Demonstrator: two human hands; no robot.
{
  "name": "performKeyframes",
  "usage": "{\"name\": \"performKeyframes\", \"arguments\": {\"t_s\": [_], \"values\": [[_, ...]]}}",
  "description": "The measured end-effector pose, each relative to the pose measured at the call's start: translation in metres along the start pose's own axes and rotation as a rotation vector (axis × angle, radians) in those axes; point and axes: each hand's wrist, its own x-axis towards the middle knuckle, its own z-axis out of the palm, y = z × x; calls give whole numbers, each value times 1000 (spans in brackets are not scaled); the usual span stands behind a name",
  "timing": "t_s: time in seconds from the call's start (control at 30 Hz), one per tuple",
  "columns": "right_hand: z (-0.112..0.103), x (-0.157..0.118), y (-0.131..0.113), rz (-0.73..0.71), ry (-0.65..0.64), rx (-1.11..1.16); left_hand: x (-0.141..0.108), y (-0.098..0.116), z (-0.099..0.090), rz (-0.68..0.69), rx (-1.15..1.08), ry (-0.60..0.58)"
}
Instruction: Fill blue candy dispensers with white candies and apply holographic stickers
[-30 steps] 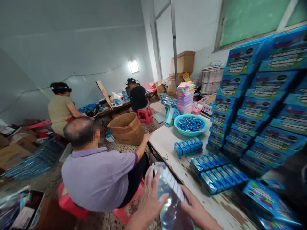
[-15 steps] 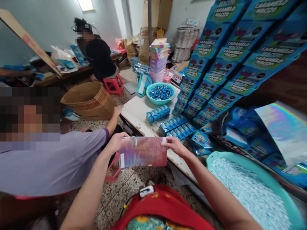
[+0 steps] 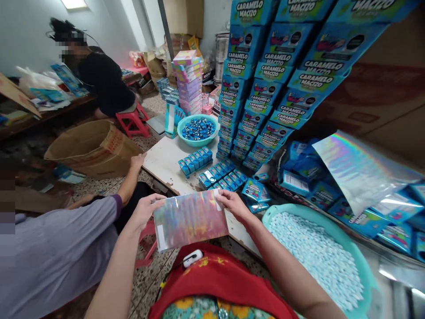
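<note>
A shiny holographic sheet (image 3: 192,219), pinkish with rainbow streaks and a pale patch near two of its corners, is stretched between my hands over my lap. My left hand (image 3: 148,210) pinches its upper left corner. At the upper right corner, my right hand (image 3: 231,203) grips it between thumb and fingers. Just beyond the sheet, rows of small blue packs (image 3: 222,176) lie on the white table (image 3: 159,155). Loose blue boxes (image 3: 255,190) are beside my right hand.
Blue candy boxes (image 3: 265,84) rise in tall stacks at the right. A teal basin (image 3: 265,217) of pale blue pieces sits near my right arm, below another holographic sheet (image 3: 355,168). A bowl of blue items (image 3: 198,128) stands farther back. A co-worker's arm (image 3: 133,173) reaches the table's left edge.
My view has swung to the right, so the surroundings sit farther left. Both hands still hold the sheet, which now appears lower and slightly tilted.
</note>
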Motion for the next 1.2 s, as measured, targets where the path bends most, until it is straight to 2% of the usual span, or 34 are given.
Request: {"name": "performKeyframes", "arguments": {"t_s": [0.17, 0.33, 0.43, 0.5, 0.6, 0.67, 0.8, 0.93, 1.07, 1.2], "values": [[-1, 10, 0, -84, 89, 2, 18, 6, 4, 0, 21, -36], [13, 28, 1, -39, 256, -90, 57, 3, -4, -26, 24, -115], [25, 44, 3, -46, 402, -155, 88, 0, -13, -70, -36, -136], [31, 56, 6, -45, 539, -179, 109, -3, -20, -114, -159, -144], [39, 74, 11, 16, 727, -87, 136, -10, -26, -170, -330, -218], [45, 84, 14, 54, 803, 12, 151, -16, -28, -218, -356, -255], [58, 91, 17, 48, 848, 96, 176, -24, -31, -293, -352, -265], [65, 86, 20, 54, 880, 146, 193, -22, -33, -307, -285, -355], [63, 76, 27, 85, 915, 191, 198, -18, -31, -281, -238, -412], [60, 66, 27, 122, 964, 236, 192, -14, -21, -271, -239, -432]]}}
